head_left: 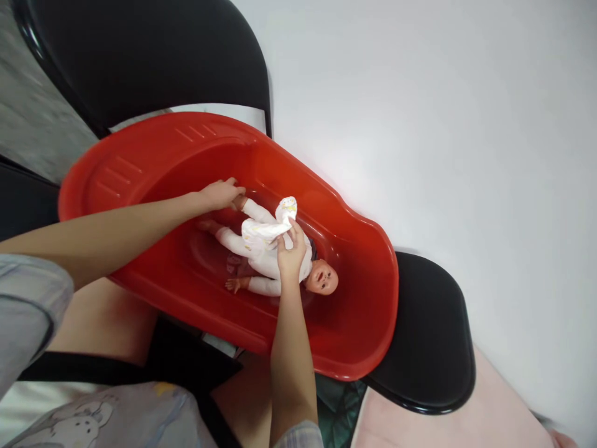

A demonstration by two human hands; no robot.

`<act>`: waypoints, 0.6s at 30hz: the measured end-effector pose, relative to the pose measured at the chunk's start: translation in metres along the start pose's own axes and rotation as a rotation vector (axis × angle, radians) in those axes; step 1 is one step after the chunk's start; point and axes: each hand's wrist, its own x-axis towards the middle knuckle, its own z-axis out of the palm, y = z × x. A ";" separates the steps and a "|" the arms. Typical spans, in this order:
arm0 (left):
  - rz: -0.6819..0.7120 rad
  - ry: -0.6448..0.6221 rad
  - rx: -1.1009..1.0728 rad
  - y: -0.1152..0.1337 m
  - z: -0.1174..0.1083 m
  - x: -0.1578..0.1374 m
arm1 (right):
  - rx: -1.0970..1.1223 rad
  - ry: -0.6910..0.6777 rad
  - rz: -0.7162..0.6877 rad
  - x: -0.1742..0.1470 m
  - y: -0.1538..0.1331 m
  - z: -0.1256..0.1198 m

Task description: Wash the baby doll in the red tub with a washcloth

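A baby doll (265,264) in a white long-sleeved outfit lies on its back in a red baby bathtub (359,298), its head toward the right end. My left hand (221,194) is closed around one of the doll's feet, near the far wall of the tub. My right hand (291,249) pinches a small white cloth (261,230) with yellowish print over the doll's middle. Part of the cloth stands up in a loop above the fingers, and the rest drapes over the doll's body. The doll's other foot and one hand lie free against the tub floor.
The tub rests across black chair seats (431,336), one under its right end. Another black chair (153,56) stands behind its left end. A white surface (443,124) spreads along the far side. My legs are close to the tub's near edge.
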 end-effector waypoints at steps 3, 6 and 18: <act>-0.097 -0.002 0.049 0.033 -0.027 -0.007 | -0.039 0.003 -0.055 -0.002 -0.005 -0.003; -0.075 0.072 0.001 0.057 -0.042 -0.012 | -0.105 0.017 -0.123 -0.004 -0.005 -0.006; 0.168 0.098 -0.674 0.092 -0.016 -0.012 | -0.239 -0.016 -0.281 -0.002 -0.020 -0.003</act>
